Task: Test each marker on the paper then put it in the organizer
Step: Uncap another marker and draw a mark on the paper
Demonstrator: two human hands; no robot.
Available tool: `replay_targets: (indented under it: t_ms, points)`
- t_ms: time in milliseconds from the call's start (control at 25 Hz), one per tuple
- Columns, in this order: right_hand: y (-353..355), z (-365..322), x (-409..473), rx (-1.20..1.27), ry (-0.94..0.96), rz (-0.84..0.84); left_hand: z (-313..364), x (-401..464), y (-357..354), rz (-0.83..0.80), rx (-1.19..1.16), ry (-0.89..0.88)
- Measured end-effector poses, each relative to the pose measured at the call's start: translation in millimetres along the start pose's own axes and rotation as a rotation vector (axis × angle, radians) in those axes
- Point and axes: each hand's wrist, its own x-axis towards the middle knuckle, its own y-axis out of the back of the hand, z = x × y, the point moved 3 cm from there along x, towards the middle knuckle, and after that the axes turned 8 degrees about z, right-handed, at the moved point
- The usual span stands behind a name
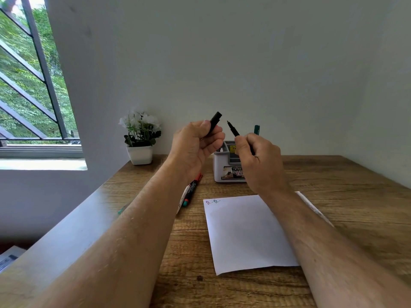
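Note:
My left hand point(196, 142) grips a black marker cap point(215, 121), raised above the table. My right hand point(259, 156) holds the uncapped black marker point(233, 129), its tip pointing up and left toward the cap with a small gap between them. Behind my hands stands the white and grey organizer point(222, 167), with a green marker point(256, 129) upright in it. A white sheet of paper point(242, 232) lies on the wooden table point(347, 196), with two small scribbles point(212, 201) at its top left corner. Loose markers point(189, 193) lie left of the paper, partly under my left forearm.
A small white pot of white flowers point(140, 138) stands at the table's back left by the wall. A barred window point(33, 85) is on the left. Another white pen-like thing point(311, 206) lies along the paper's right side, partly behind my right forearm.

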Motion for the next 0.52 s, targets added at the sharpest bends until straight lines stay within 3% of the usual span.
replay_targets:
  t_ms: [160,360,520]
  points:
    - [-0.6,0.5,-0.1,0.07,0.013,0.017,1.4,-1.7,-4.2,-0.123,0.025,-0.044]
    - [0.3,4.6,1.3,0.095,-0.037,0.046,-0.7,-2.1,-1.9,-0.078,0.118,0.021]
    - [3.6,4.6,-0.5,0.079,-0.041,0.07,-0.3,-1.1,5.4,-0.136,0.413,0.019]
